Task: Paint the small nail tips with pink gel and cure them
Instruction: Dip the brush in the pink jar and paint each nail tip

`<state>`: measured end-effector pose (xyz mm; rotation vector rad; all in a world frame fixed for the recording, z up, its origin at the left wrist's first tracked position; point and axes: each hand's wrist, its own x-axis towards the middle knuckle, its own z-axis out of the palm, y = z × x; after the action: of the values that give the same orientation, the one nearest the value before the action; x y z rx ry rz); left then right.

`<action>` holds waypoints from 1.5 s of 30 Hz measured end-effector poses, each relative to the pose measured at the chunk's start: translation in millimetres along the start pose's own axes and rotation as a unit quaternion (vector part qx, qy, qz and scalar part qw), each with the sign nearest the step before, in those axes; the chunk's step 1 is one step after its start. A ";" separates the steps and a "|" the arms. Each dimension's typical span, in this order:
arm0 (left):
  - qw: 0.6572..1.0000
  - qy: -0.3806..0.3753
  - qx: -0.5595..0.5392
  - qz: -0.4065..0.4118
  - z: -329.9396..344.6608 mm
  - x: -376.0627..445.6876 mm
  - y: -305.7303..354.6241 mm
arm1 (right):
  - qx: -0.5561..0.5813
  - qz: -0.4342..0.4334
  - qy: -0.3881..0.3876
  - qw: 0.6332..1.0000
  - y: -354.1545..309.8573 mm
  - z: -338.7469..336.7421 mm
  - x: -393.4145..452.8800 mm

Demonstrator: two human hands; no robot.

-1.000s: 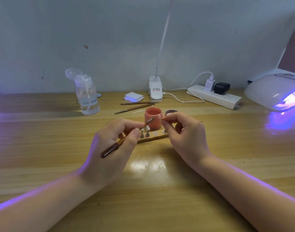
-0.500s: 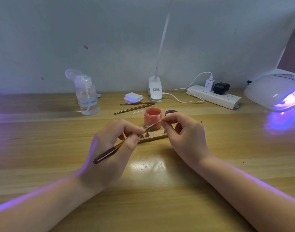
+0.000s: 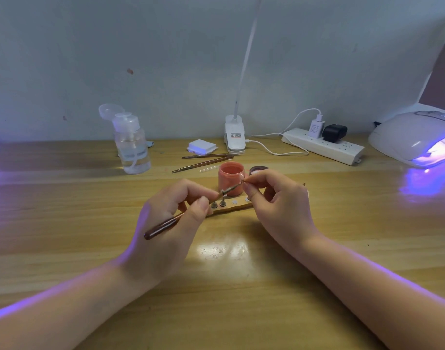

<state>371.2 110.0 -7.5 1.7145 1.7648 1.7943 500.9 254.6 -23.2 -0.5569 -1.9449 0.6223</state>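
Observation:
My left hand (image 3: pixel 176 223) grips a brown gel brush (image 3: pixel 166 224) like a pen, its bristle end reaching up and right to my right fingertips. My right hand (image 3: pixel 277 205) pinches a small nail tip (image 3: pixel 242 182) between thumb and forefinger; the tip is mostly hidden by the fingers. Behind the brush stands an open pink gel pot (image 3: pixel 230 176) with its dark lid (image 3: pixel 258 169) beside it. Under my hands lies a wooden holder strip (image 3: pixel 231 207) with two small metal stands and round white pads. The curing lamp (image 3: pixel 415 137) glows violet at the far right.
A clear pump bottle (image 3: pixel 132 145) stands back left. Two spare brushes (image 3: pixel 203 160), a stack of white wipes (image 3: pixel 201 147), a clip lamp base (image 3: pixel 234 134) and a power strip (image 3: pixel 322 146) with plugs line the back of the wooden table (image 3: pixel 229 286).
My left hand has drawn the brush slightly down and left, then back toward the nail tip. My right hand keeps the tip pinched in about the same place.

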 end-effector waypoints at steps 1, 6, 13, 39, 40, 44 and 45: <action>1.000 0.002 -0.011 0.003 -0.3 -0.5 -0.3 | -0.001 0.001 -0.002 1.000 0.0 0.0 0.0; 1.000 0.017 -0.018 -0.009 1.3 0.8 1.1 | -0.002 0.005 -0.004 1.000 0.6 -0.4 -0.3; 0.999 0.026 -0.044 0.001 0.3 0.4 -0.8 | -0.004 0.018 -0.002 1.000 -0.7 -0.3 -0.3; 0.972 0.082 -0.127 -0.178 7.5 9.2 -18.4 | -0.224 0.100 -0.125 0.962 -5.3 12.0 5.4; 0.973 0.078 -0.130 -0.175 7.1 8.6 -18.3 | -0.229 0.098 -0.127 0.960 -5.6 11.5 5.0; 0.969 0.068 -0.162 -0.172 7.3 8.3 -19.2 | -0.271 0.064 -0.127 0.952 -6.2 10.4 1.7; 0.968 0.065 -0.171 -0.172 8.7 8.8 -19.1 | -0.276 0.058 -0.125 0.951 -6.1 10.3 1.6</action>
<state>363.0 127.9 -18.9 1.1088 1.5580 1.9403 490.2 249.0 -22.2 -0.9838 -2.3508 0.2130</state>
